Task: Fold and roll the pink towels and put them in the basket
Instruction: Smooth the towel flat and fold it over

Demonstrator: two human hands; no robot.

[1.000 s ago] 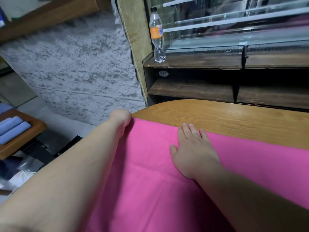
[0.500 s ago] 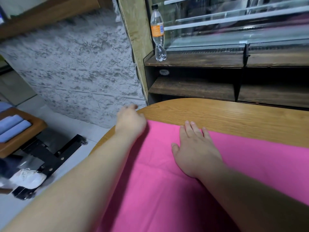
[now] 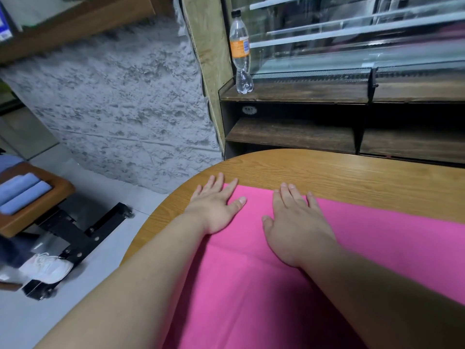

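The pink towel (image 3: 251,285) runs off the right and bottom edges, and my forearms cover much of it. Its far left corner lies hidden under my left grip (image 3: 214,207). The basket (image 3: 61,188) is cut by the left edge. The shelf sticker (image 3: 249,110) is too small to read, and the white shoe (image 3: 47,269) is blurred.

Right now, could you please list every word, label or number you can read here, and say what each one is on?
Nothing can be read for certain.
The orange label on the plastic bottle: print too blurred to read.
The oval sticker on the dark shelf unit: letters too small to read.
The blue-and-white sheet at the top left edge: too blurred to read.
The pink towel: no text.
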